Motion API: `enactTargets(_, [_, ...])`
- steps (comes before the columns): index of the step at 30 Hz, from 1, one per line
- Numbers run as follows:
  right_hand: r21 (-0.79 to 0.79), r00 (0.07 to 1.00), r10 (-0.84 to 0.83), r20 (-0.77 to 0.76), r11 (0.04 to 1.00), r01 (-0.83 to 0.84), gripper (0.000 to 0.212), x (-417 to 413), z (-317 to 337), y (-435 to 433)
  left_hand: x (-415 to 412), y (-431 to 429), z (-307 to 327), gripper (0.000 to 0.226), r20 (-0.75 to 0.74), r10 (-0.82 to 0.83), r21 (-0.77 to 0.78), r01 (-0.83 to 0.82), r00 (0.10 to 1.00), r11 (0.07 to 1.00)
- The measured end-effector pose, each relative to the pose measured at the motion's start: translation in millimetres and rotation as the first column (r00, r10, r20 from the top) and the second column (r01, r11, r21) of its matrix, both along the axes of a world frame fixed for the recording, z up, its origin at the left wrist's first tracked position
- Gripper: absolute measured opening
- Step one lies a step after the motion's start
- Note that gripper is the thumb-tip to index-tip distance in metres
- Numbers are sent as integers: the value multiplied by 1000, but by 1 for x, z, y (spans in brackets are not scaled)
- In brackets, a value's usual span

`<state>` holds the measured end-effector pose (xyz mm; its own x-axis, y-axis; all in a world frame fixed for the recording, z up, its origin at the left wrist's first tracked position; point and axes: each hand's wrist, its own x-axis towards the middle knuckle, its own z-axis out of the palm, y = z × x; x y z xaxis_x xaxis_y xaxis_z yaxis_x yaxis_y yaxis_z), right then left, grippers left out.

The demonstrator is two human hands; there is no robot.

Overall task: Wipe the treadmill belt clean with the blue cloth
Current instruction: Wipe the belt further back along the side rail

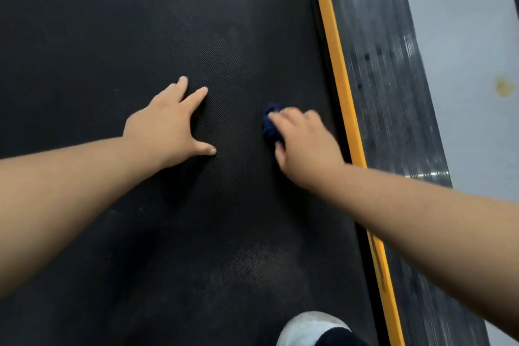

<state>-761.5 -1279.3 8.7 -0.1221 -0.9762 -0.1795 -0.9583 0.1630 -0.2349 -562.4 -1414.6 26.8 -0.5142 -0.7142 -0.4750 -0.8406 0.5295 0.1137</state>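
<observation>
1. Right hand [303, 143] is down on the treadmill belt [140, 22], fingers curled over the blue cloth [271, 125] and gripping it in a tight wad. The cloth sits on the belt's right side, near the yellow edge strip [337, 64], and only a dark blue bulge shows past the fingertips and thumb.
2. Left hand [168, 126] is spread flat on the belt, fingers straight and holding nothing. It looks like a brace, well apart from the cloth.
3. To do this stroke well, I'd say open that wad out. A flatter pad under the palm would cover more of the textured surface per pass.
4. Pale, dusty-looking patches show ahead [222, 45] and nearer the white shoe [309, 329]. Those likely want firm, overlapping strokes.
5. Take care at the strip. Cloth could snag in the gap beside the ribbed side rail [387, 78].
6. The belt's long axis runs away from the person, bottom of the view to top, parallel to the yellow strip. Strokes along it should suit.
7. The cloth itself is bunched, so it has no clear long axis or heading.
</observation>
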Motion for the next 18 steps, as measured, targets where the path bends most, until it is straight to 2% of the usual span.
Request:
enactTargets(2, [23,988,125,86,992,-127,50,17,1,26,13,-2,1,117,53,36,-11,-35,998,999])
enactTargets(5, [2,945,303,122,952,-305,46,22,1,43,29,-9,4,126,123,90,135,-106,988,985])
enactTargets(7, [-2,975,216,49,976,-216,44,7,2,21,35,-14,4,131,131,79,159,-99,988,982])
enactTargets(10, [1,989,-114,-96,993,114,42,-31,9,-27,37,-15,5,133,119,93,184,-114,989,976])
enactTargets(12, [38,985,-142,-98,989,146,46,-37,12,-38,36,-15,2,136,64,130,197,-140,989,970])
enactTargets(16, [71,997,65,51,995,-69,49,9,10,4,45,-10,9,132,-24,214,246,-202,976,948])
enactTargets(18, [84,970,195,148,974,-209,49,28,14,25,61,-1,11,129,8,257,213,-252,967,944])
